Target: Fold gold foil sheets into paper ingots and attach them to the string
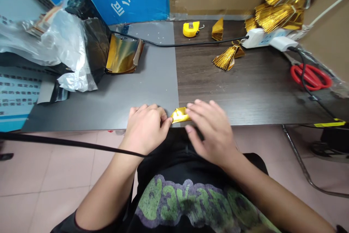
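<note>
A small piece of folded gold foil paper lies at the front edge of the table, between my two hands. My left hand has its fingers curled, and the thumb and forefinger pinch the foil's left end. Over the right end of the foil is my right hand, its fingers stretched out and the thumb apart. Those fingertips cover part of the foil; whether they press on it I cannot tell. Further back sit a gold foil tassel and a small folded gold foil piece.
At the back stands a yellow tape measure. A stack of gold foil sheets leans by a plastic bag on the left. Red-handled scissors, a white power strip and bundled gold tassels are right. A black cable crosses the table.
</note>
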